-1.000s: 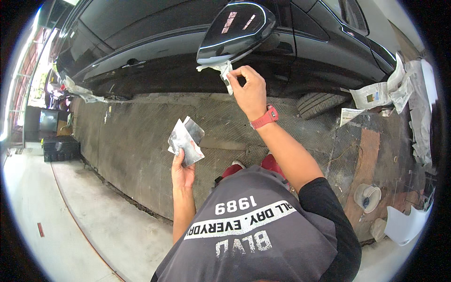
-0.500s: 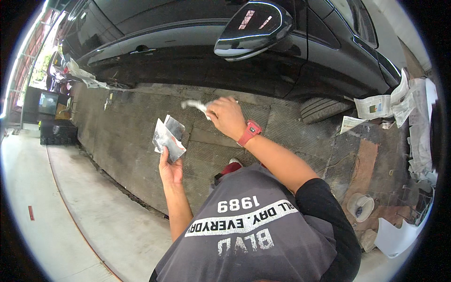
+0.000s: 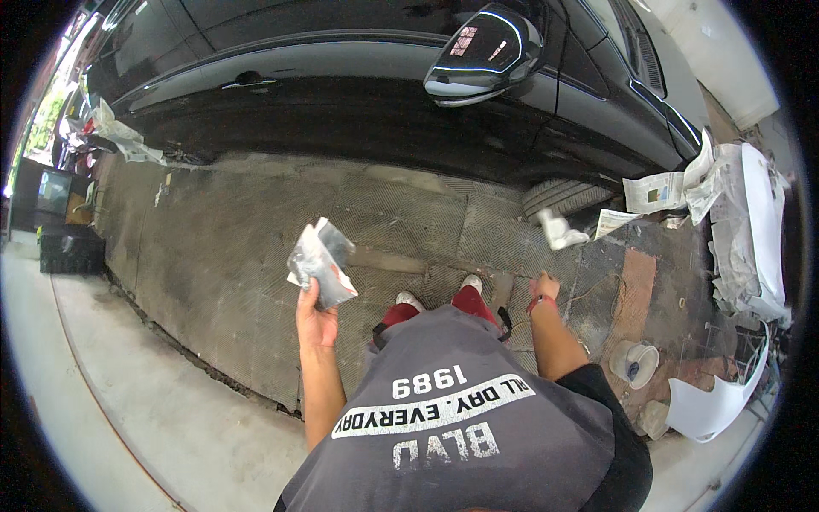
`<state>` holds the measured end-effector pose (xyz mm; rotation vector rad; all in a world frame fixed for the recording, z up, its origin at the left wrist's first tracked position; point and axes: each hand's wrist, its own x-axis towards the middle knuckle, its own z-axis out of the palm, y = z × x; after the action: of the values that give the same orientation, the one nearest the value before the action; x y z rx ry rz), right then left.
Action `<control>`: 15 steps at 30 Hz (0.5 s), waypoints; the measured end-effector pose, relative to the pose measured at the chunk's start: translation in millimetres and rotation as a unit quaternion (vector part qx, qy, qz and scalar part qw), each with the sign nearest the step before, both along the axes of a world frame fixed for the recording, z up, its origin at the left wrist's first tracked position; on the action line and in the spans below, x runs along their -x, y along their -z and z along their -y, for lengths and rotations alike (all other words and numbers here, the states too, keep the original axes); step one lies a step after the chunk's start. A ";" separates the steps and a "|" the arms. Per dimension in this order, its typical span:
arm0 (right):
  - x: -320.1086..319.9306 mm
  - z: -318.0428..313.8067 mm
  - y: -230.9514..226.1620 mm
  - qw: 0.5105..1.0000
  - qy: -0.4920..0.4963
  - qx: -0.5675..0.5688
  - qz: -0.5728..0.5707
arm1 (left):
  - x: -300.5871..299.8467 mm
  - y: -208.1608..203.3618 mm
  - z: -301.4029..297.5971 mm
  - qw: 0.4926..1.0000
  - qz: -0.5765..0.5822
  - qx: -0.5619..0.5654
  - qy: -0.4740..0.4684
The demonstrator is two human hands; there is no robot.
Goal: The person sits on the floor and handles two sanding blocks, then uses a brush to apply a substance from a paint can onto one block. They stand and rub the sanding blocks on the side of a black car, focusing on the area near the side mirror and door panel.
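Note:
My left hand (image 3: 317,317) is closed on a small bunch of thin grey-and-white sheets (image 3: 321,266) with smudged faces and a reddish edge. Thumb and fingers pinch the lower end, while the sheets fan out upward. What the sheets are made of I cannot make out. Off to the right, my right hand (image 3: 543,286) is empty, its fingers loosely bent. Beyond it a crumpled white scrap (image 3: 561,232), blurred by motion, is apart from the fingers, near the car's front wheel (image 3: 567,198) and some newspaper.
A black car (image 3: 341,102) stretches across the far side, its side mirror (image 3: 486,60) jutting out. Newspaper (image 3: 655,192) lies beside the wheel. At right are a white bucket (image 3: 634,363) and white panels (image 3: 712,401). A black box (image 3: 72,249) stands at far left.
My right hand has swung right and down and let go of the white scrap, which has moved right toward the wheel. My left hand still holds the sheets. The view has shifted slightly.

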<state>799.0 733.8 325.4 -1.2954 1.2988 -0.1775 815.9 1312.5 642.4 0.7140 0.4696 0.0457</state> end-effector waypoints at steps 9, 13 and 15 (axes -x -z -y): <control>-31.3 -259.0 -295.1 0.832 -0.306 -0.349 0.306 | -26.0 -17.1 92.0 0.936 -0.011 0.130 0.328; -58.2 -266.9 -333.1 0.875 -0.178 -0.317 0.321 | -26.7 -35.6 103.9 0.929 -0.010 0.123 0.350; -65.8 -248.9 -347.9 0.864 -0.161 -0.287 0.381 | -24.6 -33.7 105.7 0.951 -0.011 0.066 0.303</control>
<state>864.7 982.7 673.3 -0.7658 0.3843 -0.0447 840.4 1206.8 676.1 0.7013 0.2548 -0.5667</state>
